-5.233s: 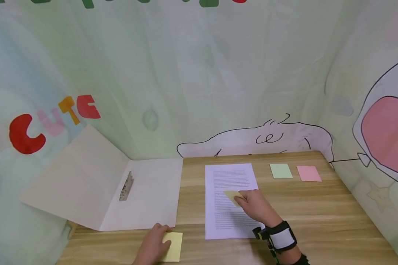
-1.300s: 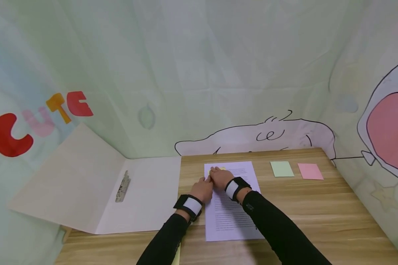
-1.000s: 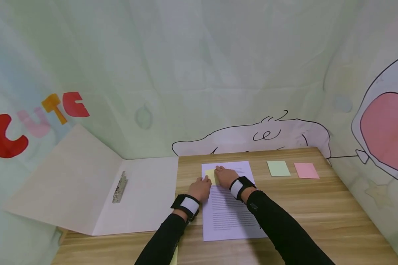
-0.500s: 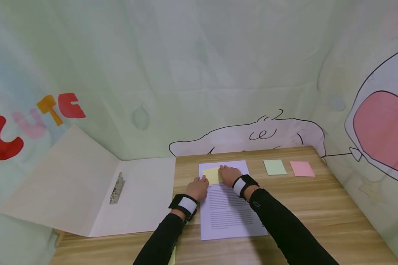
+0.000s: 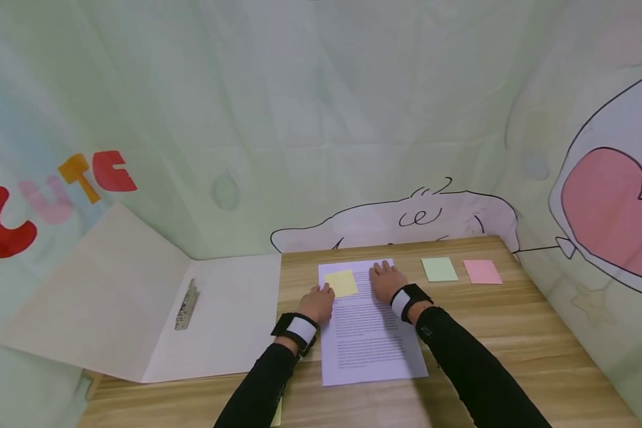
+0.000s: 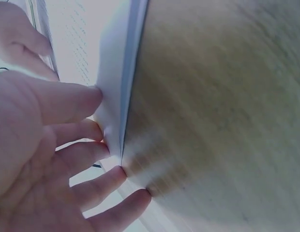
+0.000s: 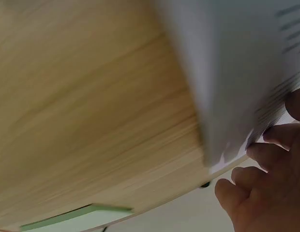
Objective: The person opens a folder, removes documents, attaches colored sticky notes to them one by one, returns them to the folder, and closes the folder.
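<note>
A printed sheet of paper (image 5: 374, 345) lies on the wooden table, with a yellow sticky note (image 5: 342, 283) near its top left corner. My left hand (image 5: 317, 304) rests at the sheet's left edge, fingertips by the note's lower left corner. In the left wrist view its thumb and fingers (image 6: 111, 186) extend loosely along the paper's edge. Near the sheet's upper right edge my right hand (image 5: 387, 282) lies with fingers spread, apart from the note. The right wrist view has its fingertips (image 7: 259, 153) on the paper.
To the left stands an open white folder (image 5: 235, 321) with a metal clip (image 5: 186, 305). A green sticky note pad (image 5: 439, 269) and a pink one (image 5: 482, 271) lie at the back right. A yellow pad (image 5: 277, 414) peeks out beside the left sleeve.
The yellow note, earlier pinched in my right hand over the sheet, now lies at its top left. My left hand came up from the yellow pad; my right hand has slid right, off the note.
</note>
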